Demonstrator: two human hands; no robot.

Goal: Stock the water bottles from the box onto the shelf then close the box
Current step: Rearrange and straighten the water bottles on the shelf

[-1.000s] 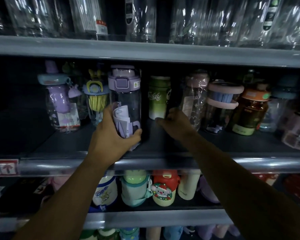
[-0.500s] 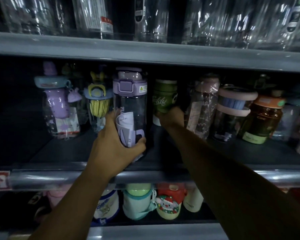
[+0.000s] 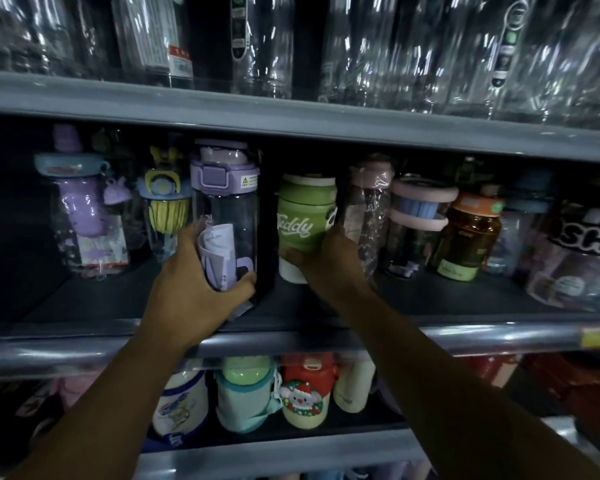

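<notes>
Reaching into a dim store shelf [image 3: 291, 308], a person has both bare arms stretched forward at the middle level. The left hand [image 3: 191, 289] is wrapped around the lower part of a clear bottle with a purple lid [image 3: 225, 216], thumb across the front and fingers curled behind; folded paper shows inside the bottle just above the thumb. The bottle stands upright near the shelf's front edge. The right hand [image 3: 326, 258] grips the lower half of a green cup with white lettering [image 3: 305, 220], fingers round its right side and thumb under its white base, so the cup sits upright and slightly farther back on the shelf than the purple-lidded bottle. A dark gap separates the two containers.

Left of the left hand stand a yellow children's bottle [image 3: 167, 216] and a wrapped lilac bottle [image 3: 80, 209]. Right of the right hand, touching or nearly touching its fingers, is a clear bottle in crinkled plastic [image 3: 369, 209], then a pink-banded cup [image 3: 420, 216] and an amber bottle with an orange lid [image 3: 468, 233]. Below both wrists, the lower level holds a teal bottle [image 3: 245, 396] and a red Santa-patterned one [image 3: 303, 393]. The box cannot be seen.
</notes>
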